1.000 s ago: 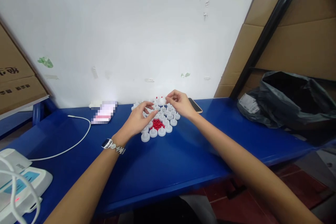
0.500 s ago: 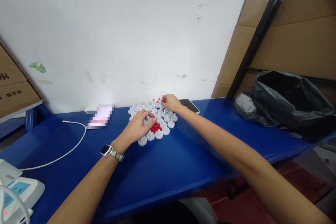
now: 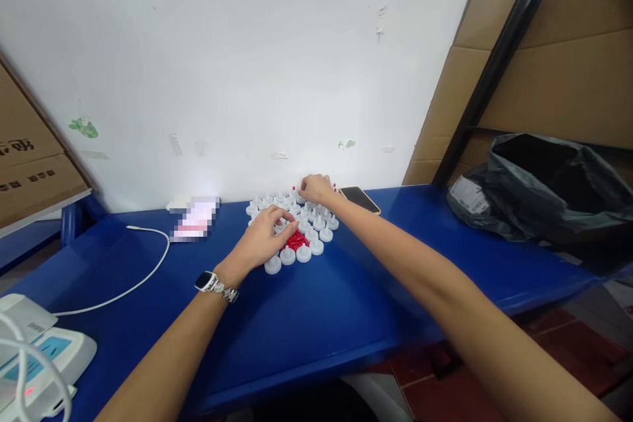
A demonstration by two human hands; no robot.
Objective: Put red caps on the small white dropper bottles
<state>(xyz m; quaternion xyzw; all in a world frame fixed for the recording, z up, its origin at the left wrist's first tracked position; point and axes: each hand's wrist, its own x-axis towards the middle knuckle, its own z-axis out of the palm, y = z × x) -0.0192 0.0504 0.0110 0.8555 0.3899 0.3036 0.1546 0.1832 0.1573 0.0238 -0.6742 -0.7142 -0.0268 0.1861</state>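
At the far left edge, a white device [image 3: 34, 349] with a light blue panel is seen on the blue table [image 3: 316, 316], with looped white cords lying over it. Above it, a cardboard box [image 3: 30, 158] printed with dark characters is set against the wall. A white cable [image 3: 133, 270] is laid in a curve across the tabletop toward a blurred pink-and-white item [image 3: 194, 220] near the wall.

The left hand [image 3: 262, 241], with a metal-banded wristwatch [image 3: 212, 283] worn at the wrist, is rested palm down at the near-left part of a cluster of white caps [image 3: 297, 227]. Its fingers [image 3: 287, 229] are curled, their tips pinched at a small heap of red pieces [image 3: 295, 239] in the middle of the cluster; whether a piece is actually gripped cannot be told. The caps are stood in close rows on the table, just in front of the wall, and a few at the far side are seen topped with red tips.

The right hand [image 3: 316, 188] is placed at the far edge of the cluster, fingers bent down onto the caps there; what is held, if anything, is hidden.

Just right of the caps, a dark phone [image 3: 360, 199] is laid flat. Farther right, a black plastic bag [image 3: 544, 191] is slumped on the table before leaning cardboard sheets [image 3: 558, 79] and a black metal bar [image 3: 499, 66].
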